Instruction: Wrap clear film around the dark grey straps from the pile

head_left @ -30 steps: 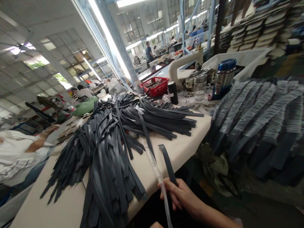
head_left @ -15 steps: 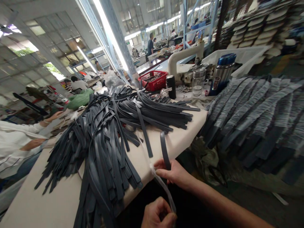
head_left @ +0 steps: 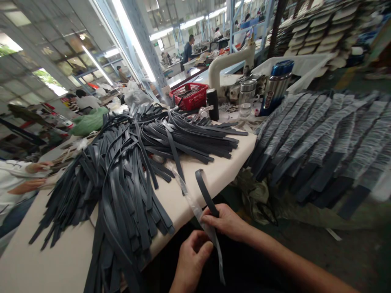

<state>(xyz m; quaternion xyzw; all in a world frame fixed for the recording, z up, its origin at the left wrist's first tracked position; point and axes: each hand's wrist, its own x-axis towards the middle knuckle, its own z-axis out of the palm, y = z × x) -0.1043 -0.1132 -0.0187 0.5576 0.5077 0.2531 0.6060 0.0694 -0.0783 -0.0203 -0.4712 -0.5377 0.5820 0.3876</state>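
Dark strap [head_left: 205, 191] and clear sleeve [head_left: 195, 211] between two hands: right hand [head_left: 226, 221], left hand [head_left: 192, 254].

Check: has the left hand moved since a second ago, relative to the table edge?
Yes. The left hand has come up from the bottom of the view toward the table's near edge and now grips the clear plastic strip beside the right hand.

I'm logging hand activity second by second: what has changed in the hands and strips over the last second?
The left hand has come up into view and taken hold of the clear sleeve below the right hand. The right hand keeps its grip on the dark strip, with the sleeve beside it. The pile of strips on the table lies as before.
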